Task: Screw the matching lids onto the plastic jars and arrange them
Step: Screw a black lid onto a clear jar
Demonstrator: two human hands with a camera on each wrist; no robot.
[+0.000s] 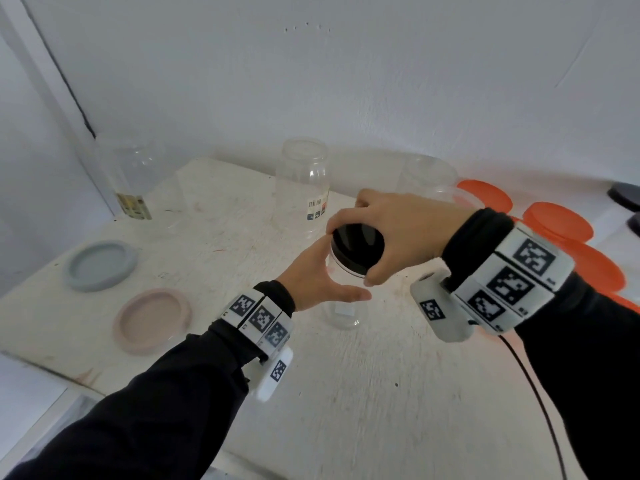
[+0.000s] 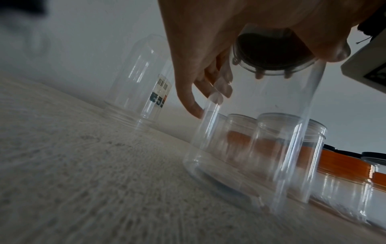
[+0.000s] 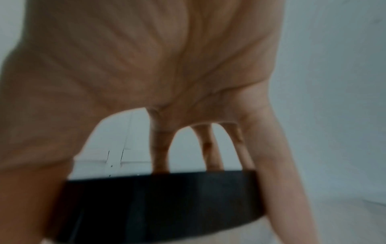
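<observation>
A clear plastic jar stands upright in the middle of the white table. A black lid sits on its mouth. My right hand grips this lid from above, fingers spread round its rim and thumb at the near edge. My left hand wraps round the jar just below the lid, with the thumb across the front and the fingers behind. Both wrist views are blurred.
A labelled clear jar stands mouth down behind, and another clear jar is at the back right. Orange lids and dark lids lie at the right. A grey-blue lid and a pink lid lie at the left.
</observation>
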